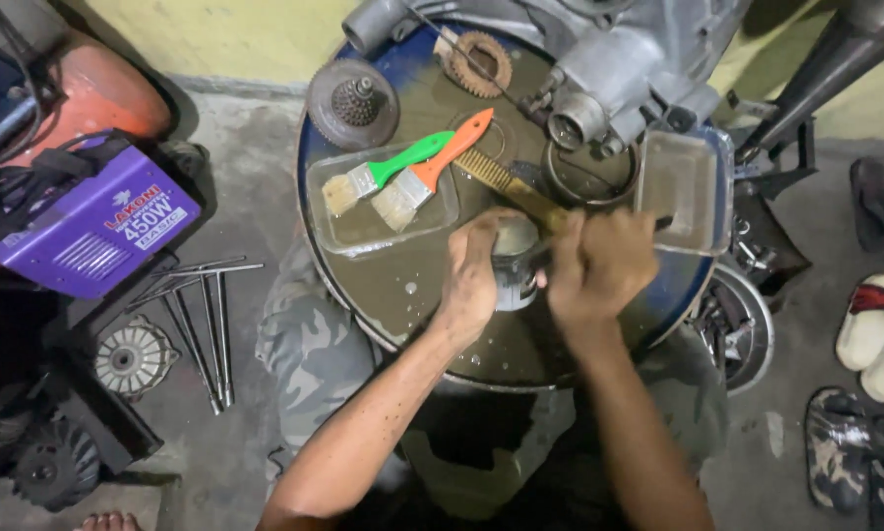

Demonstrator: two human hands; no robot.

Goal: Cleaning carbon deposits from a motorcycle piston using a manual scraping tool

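Cylinder part [514,264], small, grey and metal, is sitting on the wet, grimy top of a blue drum [412,295], between the person's two hands. That drum is standing on a stained concrete floor [235,206] beside a yellow wall [235,34]. The left hand [473,280] is curling its fingers around the part, while the right hand [599,261] is closing its fingers on a wooden-handled brush [506,185]. A clear tray [348,231] is holding two paintbrushes, one green-handled [388,169], one orange-handled [437,167]. A metal tray [680,187] is sitting alongside, and a purple welding machine [88,221] is resting on the floor.
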